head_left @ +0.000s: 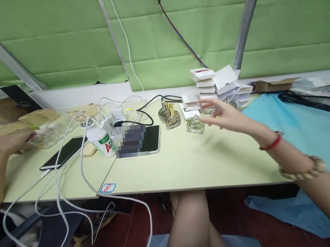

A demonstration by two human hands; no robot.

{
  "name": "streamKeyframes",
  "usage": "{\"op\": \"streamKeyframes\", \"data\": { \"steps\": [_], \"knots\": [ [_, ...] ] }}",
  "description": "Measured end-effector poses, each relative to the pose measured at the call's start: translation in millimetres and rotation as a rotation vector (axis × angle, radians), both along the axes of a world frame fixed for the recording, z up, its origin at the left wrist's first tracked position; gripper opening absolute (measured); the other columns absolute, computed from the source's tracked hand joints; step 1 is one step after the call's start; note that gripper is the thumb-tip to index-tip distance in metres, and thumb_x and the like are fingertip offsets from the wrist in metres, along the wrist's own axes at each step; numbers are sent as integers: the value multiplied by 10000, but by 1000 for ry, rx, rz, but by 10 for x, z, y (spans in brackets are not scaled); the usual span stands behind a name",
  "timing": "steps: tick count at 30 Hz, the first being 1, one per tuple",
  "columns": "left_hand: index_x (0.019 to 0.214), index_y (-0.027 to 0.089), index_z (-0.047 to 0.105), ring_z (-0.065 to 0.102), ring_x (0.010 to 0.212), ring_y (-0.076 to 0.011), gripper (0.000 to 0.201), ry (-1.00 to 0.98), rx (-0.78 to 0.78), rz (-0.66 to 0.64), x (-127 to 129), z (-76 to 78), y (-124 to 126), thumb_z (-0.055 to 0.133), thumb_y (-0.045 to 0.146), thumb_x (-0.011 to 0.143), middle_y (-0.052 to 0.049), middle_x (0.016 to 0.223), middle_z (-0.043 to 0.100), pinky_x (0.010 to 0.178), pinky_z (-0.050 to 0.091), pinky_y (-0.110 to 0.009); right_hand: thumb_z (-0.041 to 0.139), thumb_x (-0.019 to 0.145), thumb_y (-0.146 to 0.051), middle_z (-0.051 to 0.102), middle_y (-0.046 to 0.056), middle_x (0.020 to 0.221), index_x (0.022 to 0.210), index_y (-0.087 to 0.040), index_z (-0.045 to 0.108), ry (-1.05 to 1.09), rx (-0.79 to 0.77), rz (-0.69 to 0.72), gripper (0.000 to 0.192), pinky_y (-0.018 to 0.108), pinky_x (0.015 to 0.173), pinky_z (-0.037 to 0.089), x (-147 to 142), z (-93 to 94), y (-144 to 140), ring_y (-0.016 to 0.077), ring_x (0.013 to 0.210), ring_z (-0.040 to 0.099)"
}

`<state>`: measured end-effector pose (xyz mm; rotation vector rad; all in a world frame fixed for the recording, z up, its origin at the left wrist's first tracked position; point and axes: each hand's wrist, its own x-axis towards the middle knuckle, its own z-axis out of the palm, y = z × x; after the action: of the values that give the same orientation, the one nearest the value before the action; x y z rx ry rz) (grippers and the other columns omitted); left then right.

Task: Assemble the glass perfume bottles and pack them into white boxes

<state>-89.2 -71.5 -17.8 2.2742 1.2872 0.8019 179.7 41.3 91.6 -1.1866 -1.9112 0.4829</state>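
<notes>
My right hand, with a red cord and a beaded bracelet at the wrist, hovers above the desk with its fingers apart. Just left of its fingertips stands a clear glass perfume bottle with greenish contents; whether they touch it I cannot tell. Farther left, several similar bottles with gold caps are grouped together. A small gold piece shows beside my hand, partly hidden. Behind the hand are stacked small white boxes. I cannot see my left hand.
A co-worker's hand reaches over clear plastic pieces at the left. Phones, a white bottle and looping white cables lie between. Light-blue sheeting covers the right side, with a black cable.
</notes>
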Motion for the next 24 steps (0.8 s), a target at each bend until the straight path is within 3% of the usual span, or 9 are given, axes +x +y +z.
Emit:
{"op": "streamKeyframes", "data": {
  "steps": [2,4,5,7,9,11,14,20,24],
  "knots": [
    [1040,158,560,414,1230,-177,701,0,148,-14,216,-42,-180,31,526,766,16,997,591,773,452,-265,706,657,-401,539,97,1182,1320,-210,352,-94,-48,-49,775,261,603,479,-36,-227,285,70,578,548],
    [1039,75,538,358,1271,-212,649,77,242,-200,495,-35,-227,145,537,809,-77,1118,578,815,398,-338,716,639,-398,559,105,1156,1338,-204,321,-145,-113,-82,826,269,612,477,-53,-449,485,77,559,545],
    [1037,99,540,318,1297,-230,568,147,259,-349,633,-6,-182,210,520,844,-98,1182,559,803,381,-379,718,637,-388,576,102,1125,1345,-205,308,-164,-151,-87,838,271,615,475,-56,-541,547,85,559,552],
    [1046,366,564,331,1302,-153,361,174,287,-425,865,92,34,289,502,855,29,1247,546,858,431,-328,710,648,-358,606,81,1018,1324,-207,337,-157,-182,-131,787,278,634,472,-48,-679,613,101,566,574],
    [1265,327,416,281,1327,-154,383,227,366,-539,1017,207,351,329,314,892,30,1366,428,1006,350,-330,683,675,-340,606,42,894,1309,-213,351,-85,-201,-107,727,275,598,472,-25,-763,631,111,546,581],
    [1386,199,232,175,1364,-202,502,239,397,-416,1085,294,680,316,227,892,-64,1448,288,1066,272,-398,669,684,-337,585,10,795,1289,-214,366,7,-222,-20,688,267,542,469,6,-811,637,123,541,578],
    [1413,177,79,143,1369,-221,611,72,272,-127,1066,325,1066,358,250,875,-121,1469,204,1079,250,-429,678,678,-334,555,-20,705,1254,-213,387,80,-267,89,657,260,514,470,39,-847,644,131,563,573],
    [1400,196,95,204,1338,-261,615,-113,27,46,862,158,1343,391,290,869,-132,1444,233,1061,225,-476,680,689,-395,606,52,935,1267,-232,407,87,-381,217,660,228,499,484,50,-704,568,119,631,608],
    [1382,230,187,304,1273,-286,611,-232,-150,67,839,92,1335,458,333,844,-117,1388,348,1019,264,-483,433,843,-489,640,73,1011,1095,-214,560,54,-295,-55,395,207,379,390,158,-471,486,108,535,600]
  ]
}}
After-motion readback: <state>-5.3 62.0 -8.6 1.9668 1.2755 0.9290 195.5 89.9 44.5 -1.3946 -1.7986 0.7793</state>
